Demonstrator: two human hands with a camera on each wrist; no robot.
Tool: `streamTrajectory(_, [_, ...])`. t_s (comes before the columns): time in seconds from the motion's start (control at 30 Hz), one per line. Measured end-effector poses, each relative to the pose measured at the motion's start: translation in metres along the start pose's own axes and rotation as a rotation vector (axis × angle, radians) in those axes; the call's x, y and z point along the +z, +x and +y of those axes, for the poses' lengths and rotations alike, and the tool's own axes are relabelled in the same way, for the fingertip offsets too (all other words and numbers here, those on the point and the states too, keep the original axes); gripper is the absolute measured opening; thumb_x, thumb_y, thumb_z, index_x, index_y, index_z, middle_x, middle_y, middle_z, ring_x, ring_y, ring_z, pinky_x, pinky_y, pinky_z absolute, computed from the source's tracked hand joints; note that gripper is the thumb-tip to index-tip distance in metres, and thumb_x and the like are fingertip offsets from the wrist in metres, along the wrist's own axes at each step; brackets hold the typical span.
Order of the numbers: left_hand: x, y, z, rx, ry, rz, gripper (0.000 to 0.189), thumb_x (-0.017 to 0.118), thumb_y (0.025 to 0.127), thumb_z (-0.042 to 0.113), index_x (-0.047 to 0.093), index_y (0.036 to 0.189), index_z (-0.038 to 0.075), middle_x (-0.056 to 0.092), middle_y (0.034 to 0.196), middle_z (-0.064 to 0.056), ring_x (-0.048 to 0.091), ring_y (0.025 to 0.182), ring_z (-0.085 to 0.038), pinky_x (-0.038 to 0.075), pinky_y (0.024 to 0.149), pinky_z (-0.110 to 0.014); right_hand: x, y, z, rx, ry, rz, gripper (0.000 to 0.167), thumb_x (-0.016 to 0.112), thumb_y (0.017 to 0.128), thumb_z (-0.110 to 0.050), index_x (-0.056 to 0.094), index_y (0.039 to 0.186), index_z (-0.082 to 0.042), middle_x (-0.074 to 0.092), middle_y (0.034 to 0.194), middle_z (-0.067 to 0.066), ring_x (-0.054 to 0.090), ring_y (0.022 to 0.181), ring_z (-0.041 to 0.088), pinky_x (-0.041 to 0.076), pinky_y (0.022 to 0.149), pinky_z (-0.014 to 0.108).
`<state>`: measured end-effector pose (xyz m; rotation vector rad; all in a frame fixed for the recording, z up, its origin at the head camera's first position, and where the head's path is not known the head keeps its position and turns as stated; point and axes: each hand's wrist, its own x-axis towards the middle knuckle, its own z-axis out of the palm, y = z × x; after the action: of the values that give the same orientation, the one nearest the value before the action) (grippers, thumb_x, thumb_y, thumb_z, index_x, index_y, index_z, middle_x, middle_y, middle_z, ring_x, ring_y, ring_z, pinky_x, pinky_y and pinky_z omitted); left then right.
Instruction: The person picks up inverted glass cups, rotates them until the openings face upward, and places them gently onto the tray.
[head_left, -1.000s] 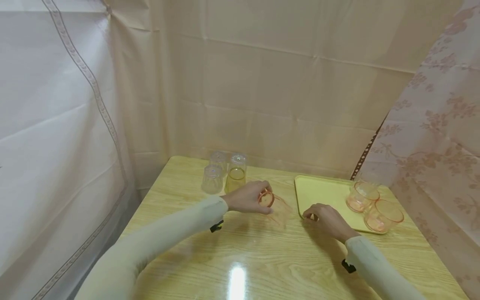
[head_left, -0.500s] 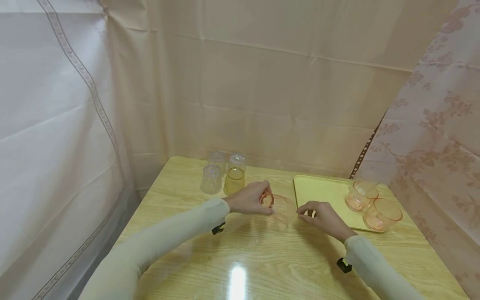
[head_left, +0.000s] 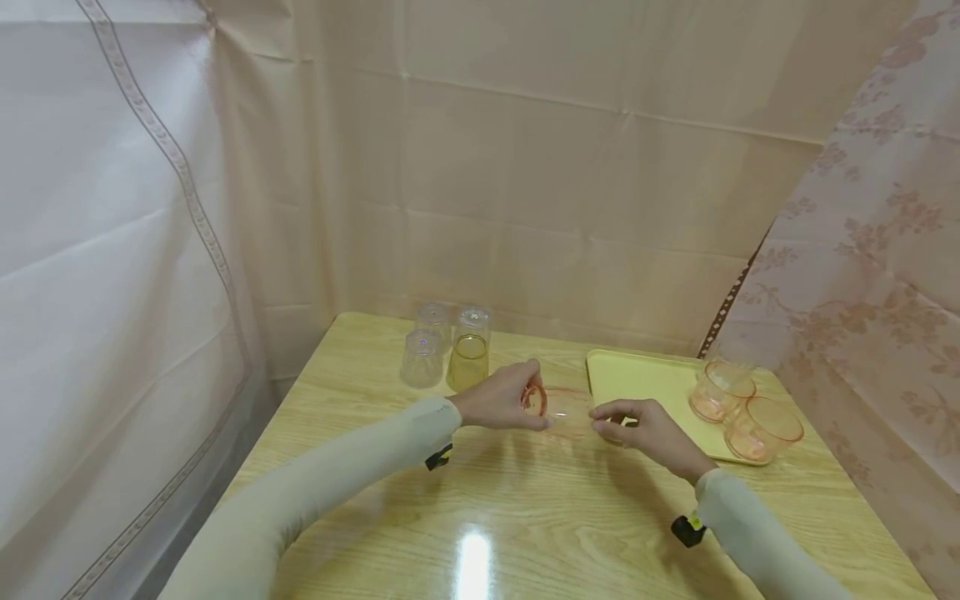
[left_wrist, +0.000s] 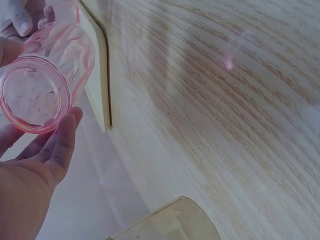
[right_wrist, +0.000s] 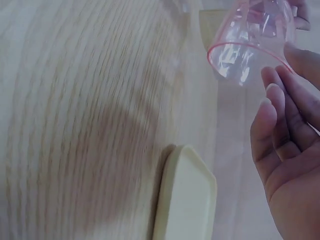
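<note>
Fingers of the left hand (head_left: 495,398) are curled round the base end of a clear plastic-looking tumbler tinted pinkish orange (head_left: 566,413), while the thumb and forefinger of the right hand (head_left: 654,432) pinch its rim. The tumbler lies sideways in the air above the pale wood-grain table (head_left: 525,517), base to the left, rim to the right, just left of the shallow yellow rectangular tray (head_left: 645,385). At the tray's right end stand two wide clear cups tinted orange, one farther (head_left: 720,398) and one nearer (head_left: 761,433), close beside each other. Left of and beyond the left hand, a transparent amber tumbler (head_left: 468,371) stands near three colourless transparent tumblers (head_left: 422,362), narrow ends up. Plain beige cloth (head_left: 510,167) hangs along the far side, and pink floral cloth (head_left: 900,250) hangs at the right.
</note>
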<state>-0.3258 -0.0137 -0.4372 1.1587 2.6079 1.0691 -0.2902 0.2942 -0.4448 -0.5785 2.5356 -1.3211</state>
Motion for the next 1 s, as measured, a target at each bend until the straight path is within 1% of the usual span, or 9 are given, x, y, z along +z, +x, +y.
streamTrajectory(0.1, [0.000, 0.000, 0.000, -0.003, -0.018, 0.010, 0.050, 0.082, 0.085, 0.044, 0.052, 0.111, 0.013, 0.062, 0.098, -0.009, 0.053, 0.077, -0.010, 0.046, 0.063, -0.024, 0.002, 0.000, -0.001, 0.048, 0.061, 0.022, 0.034, 0.072, 0.097, -0.039, 0.074, 0.121, -0.016, 0.068, 0.128, 0.017, 0.064, 0.107, 0.039, 0.057, 0.082, 0.051])
streamTrajectory(0.23, [0.001, 0.000, 0.000, -0.001, -0.045, 0.020, 0.049, 0.082, 0.085, 0.045, 0.051, 0.112, 0.018, 0.065, 0.103, -0.010, 0.059, 0.084, -0.017, 0.048, 0.067, -0.024, 0.004, 0.000, -0.002, 0.072, 0.106, 0.065, 0.036, 0.071, 0.097, -0.040, 0.074, 0.121, -0.013, 0.069, 0.124, 0.017, 0.062, 0.090, 0.031, 0.055, 0.078, 0.046])
streamTrajectory(0.33, [0.002, -0.001, 0.000, 0.004, -0.054, 0.022, 0.050, 0.082, 0.085, 0.046, 0.051, 0.113, 0.018, 0.066, 0.106, -0.010, 0.062, 0.090, -0.021, 0.050, 0.071, -0.024, 0.007, 0.001, -0.003, 0.072, 0.142, 0.082, 0.039, 0.071, 0.098, -0.039, 0.073, 0.121, -0.008, 0.070, 0.118, 0.022, 0.057, 0.077, 0.025, 0.054, 0.075, 0.043])
streamTrajectory(0.4, [0.002, -0.001, 0.000, 0.003, -0.050, 0.021, 0.052, 0.082, 0.085, 0.047, 0.051, 0.114, 0.018, 0.065, 0.107, -0.010, 0.063, 0.094, -0.024, 0.050, 0.074, -0.025, 0.008, 0.001, -0.004, 0.066, 0.165, 0.085, 0.041, 0.071, 0.098, -0.037, 0.072, 0.122, -0.003, 0.069, 0.117, 0.024, 0.056, 0.074, 0.020, 0.054, 0.075, 0.043])
streamTrajectory(0.5, [0.002, -0.001, 0.000, -0.007, -0.046, 0.022, 0.055, 0.083, 0.084, 0.049, 0.051, 0.116, 0.016, 0.064, 0.109, -0.006, 0.063, 0.097, -0.022, 0.051, 0.078, -0.025, 0.010, 0.000, -0.005, 0.066, 0.181, 0.104, 0.039, 0.071, 0.098, -0.036, 0.072, 0.119, -0.003, 0.071, 0.111, 0.021, 0.054, 0.070, 0.016, 0.054, 0.077, 0.042])
streamTrajectory(0.63, [0.004, -0.001, 0.000, -0.020, -0.036, 0.026, 0.060, 0.081, 0.086, 0.048, 0.053, 0.125, 0.012, 0.062, 0.112, 0.000, 0.062, 0.103, -0.017, 0.051, 0.084, -0.025, 0.009, 0.000, -0.008, 0.029, 0.163, 0.147, 0.033, 0.071, 0.099, -0.033, 0.073, 0.114, -0.004, 0.071, 0.102, 0.014, 0.052, 0.069, 0.015, 0.053, 0.073, 0.039])
streamTrajectory(0.73, [0.006, 0.000, 0.000, -0.033, -0.033, 0.031, 0.063, 0.080, 0.088, 0.047, 0.053, 0.131, 0.008, 0.061, 0.117, -0.001, 0.061, 0.106, -0.016, 0.051, 0.085, -0.024, 0.008, 0.000, -0.010, -0.023, 0.112, 0.176, 0.029, 0.070, 0.099, -0.031, 0.074, 0.112, -0.006, 0.073, 0.103, 0.011, 0.059, 0.077, 0.013, 0.053, 0.069, 0.036])
streamTrajectory(0.87, [0.007, 0.001, 0.000, -0.062, -0.032, 0.034, 0.063, 0.080, 0.090, 0.043, 0.054, 0.133, 0.005, 0.063, 0.119, -0.008, 0.062, 0.106, -0.019, 0.051, 0.086, -0.024, 0.006, -0.001, -0.013, -0.073, 0.053, 0.187, 0.024, 0.070, 0.099, -0.032, 0.076, 0.111, -0.012, 0.074, 0.111, 0.005, 0.069, 0.100, 0.016, 0.056, 0.081, 0.030])
streamTrajectory(1.0, [0.007, 0.003, 0.001, -0.095, -0.018, 0.043, 0.059, 0.079, 0.092, 0.038, 0.056, 0.132, 0.002, 0.065, 0.117, -0.014, 0.063, 0.104, -0.021, 0.051, 0.086, -0.025, 0.001, -0.001, -0.013, -0.105, -0.015, 0.200, 0.021, 0.069, 0.100, -0.032, 0.076, 0.111, -0.016, 0.074, 0.112, 0.002, 0.069, 0.104, 0.021, 0.055, 0.086, 0.027])
